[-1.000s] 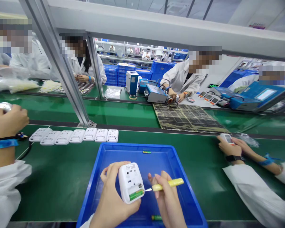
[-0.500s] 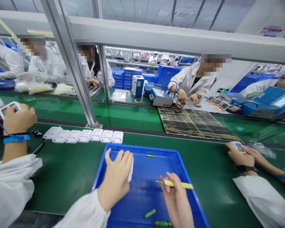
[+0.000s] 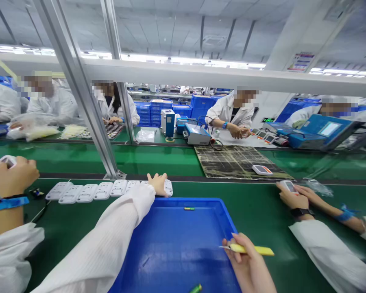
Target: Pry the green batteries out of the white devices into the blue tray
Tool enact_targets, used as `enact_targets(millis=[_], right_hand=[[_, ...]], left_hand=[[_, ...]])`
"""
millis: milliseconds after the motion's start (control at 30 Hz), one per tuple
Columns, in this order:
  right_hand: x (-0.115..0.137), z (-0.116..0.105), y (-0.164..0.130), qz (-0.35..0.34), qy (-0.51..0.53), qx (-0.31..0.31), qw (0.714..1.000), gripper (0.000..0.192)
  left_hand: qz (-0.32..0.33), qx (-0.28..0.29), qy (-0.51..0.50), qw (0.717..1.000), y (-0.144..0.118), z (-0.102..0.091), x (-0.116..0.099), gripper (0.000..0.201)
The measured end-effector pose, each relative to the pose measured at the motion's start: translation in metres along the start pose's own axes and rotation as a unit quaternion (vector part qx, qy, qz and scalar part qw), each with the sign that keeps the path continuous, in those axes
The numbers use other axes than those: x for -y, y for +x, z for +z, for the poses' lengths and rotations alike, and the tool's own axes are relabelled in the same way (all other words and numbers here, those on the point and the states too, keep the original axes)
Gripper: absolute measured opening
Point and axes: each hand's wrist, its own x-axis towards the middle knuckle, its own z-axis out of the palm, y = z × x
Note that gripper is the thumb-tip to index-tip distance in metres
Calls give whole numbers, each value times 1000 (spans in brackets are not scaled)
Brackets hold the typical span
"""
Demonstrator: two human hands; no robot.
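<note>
My left hand (image 3: 158, 184) reaches past the far rim of the blue tray (image 3: 183, 244), its fingers gripping a white plastic device housing (image 3: 168, 188) at the right end of a row. Several similar white housings (image 3: 103, 191) lie to its left on the green bench, the nearest partly hidden by my hand and sleeve. Over the tray's right side, my right hand (image 3: 247, 260) is closed around a yellow-handled craft knife (image 3: 250, 249), its thin metal tip pointing left. In the tray lie a green battery (image 3: 189, 208) near the far rim and another battery (image 3: 196, 289) at the bottom edge.
Metal posts (image 3: 79, 93) rise beyond the housings. A co-worker's hand (image 3: 14, 175) holds a device at left; other hands (image 3: 295, 197) hold one at right. Across the line, a white-orange device (image 3: 262, 169) lies on a dark mat (image 3: 232, 160) before a seated person.
My left hand has moved from over the tray to the row with the white housing. My right hand shifted right with the knife. A device now lies on the dark mat. The view tilted up.
</note>
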Motion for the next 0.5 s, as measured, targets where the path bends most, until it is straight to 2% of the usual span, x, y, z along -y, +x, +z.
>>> enact_targets(millis=[100, 167, 333, 500], right_hand=[[-1, -16, 9, 10, -16, -15, 1000, 36], [-7, -18, 13, 27, -22, -9, 999, 38], [-22, -5, 9, 38, -3, -17, 999, 34], [-22, -2, 7, 20, 17, -14, 1000, 37]], left_hand=[[-11, 19, 34, 999, 3, 14, 10, 80], [-17, 26, 56, 998, 3, 16, 15, 82], [-18, 66, 107, 992, 2, 11, 19, 76], [-28, 89, 133, 987, 6, 8, 19, 64]])
